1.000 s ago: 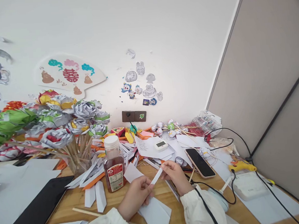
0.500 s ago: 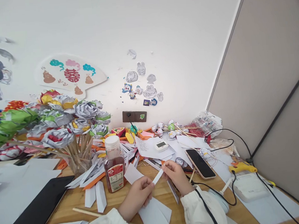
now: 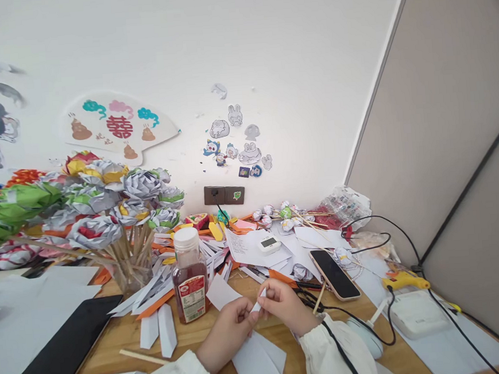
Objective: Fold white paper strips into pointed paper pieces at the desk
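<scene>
Low in the centre of the frame, the left hand (image 3: 229,332) and right hand (image 3: 285,305) meet, fingers of both pinched on a small white paper strip (image 3: 258,302) above the desk (image 3: 127,338), right of the sauce bottle (image 3: 190,278). Best to keep edges aligned, then crease firmly.

Small white paper strip (image 3: 258,302) — mostly hidden, pinched betw. both hands' fingers, above desk.

Wooden table (image 3: 114,339), w/ sauce bottle (image 3: 189,275), phone (image 3: 334,272), glue gun (image 3: 401,279), paper scraps (image 3: 257,359), black board (image 3: 55,352)
</scene>
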`<state>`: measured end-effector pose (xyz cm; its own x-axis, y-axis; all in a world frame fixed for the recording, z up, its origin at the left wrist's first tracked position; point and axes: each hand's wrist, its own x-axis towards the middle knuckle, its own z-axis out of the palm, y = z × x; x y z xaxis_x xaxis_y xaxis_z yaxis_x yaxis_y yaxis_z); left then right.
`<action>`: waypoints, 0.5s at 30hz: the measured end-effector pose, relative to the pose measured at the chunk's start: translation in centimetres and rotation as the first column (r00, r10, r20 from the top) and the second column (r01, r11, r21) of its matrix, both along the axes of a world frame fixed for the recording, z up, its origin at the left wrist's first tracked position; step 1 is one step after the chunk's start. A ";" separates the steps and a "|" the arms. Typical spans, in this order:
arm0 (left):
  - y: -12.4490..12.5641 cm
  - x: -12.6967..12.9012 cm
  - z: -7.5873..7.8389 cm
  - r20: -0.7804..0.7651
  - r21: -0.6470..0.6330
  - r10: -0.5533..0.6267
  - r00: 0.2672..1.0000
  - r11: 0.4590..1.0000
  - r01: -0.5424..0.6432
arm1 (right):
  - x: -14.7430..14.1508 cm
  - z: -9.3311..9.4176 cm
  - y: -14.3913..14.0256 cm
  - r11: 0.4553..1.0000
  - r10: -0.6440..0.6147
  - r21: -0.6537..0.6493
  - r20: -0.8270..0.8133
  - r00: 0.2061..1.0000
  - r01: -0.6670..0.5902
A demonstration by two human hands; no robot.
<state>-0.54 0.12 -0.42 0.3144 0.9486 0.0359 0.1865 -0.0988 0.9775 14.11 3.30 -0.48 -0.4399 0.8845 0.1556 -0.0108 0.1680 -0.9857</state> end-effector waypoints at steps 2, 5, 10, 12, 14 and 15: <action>0.1 0.0 0.0 -0.007 -0.026 0.003 1.000 1.000 -0.003 | 0.1 -0.1 0.1 0.999 -0.029 0.020 -0.015 0.999 0.030; 0.3 -0.1 -0.2 -0.016 -0.064 0.003 1.000 0.998 -0.004 | 0.1 -0.5 0.4 0.998 -0.059 0.029 -0.028 0.998 0.060; 0.3 -0.2 -0.5 -0.017 -0.061 0.045 0.999 0.997 -0.045 | 0.0 -0.6 0.6 0.997 -0.069 0.028 -0.026 0.997 0.070; 0.4 -0.1 -0.6 -0.033 -0.087 0.063 0.997 0.994 -0.066 | 0.1 -0.3 0.5 0.996 -0.088 0.024 -0.030 0.996 0.088; 0.4 -0.1 -0.7 -0.033 -0.093 0.083 0.996 0.992 -0.086 | 0.1 -0.2 0.5 0.994 -0.106 0.020 -0.040 0.994 0.107; 0.4 0.0 -0.7 -0.024 -0.086 0.092 0.995 0.992 -0.094 | 0.1 -0.2 0.5 0.993 -0.113 0.019 -0.043 0.993 0.114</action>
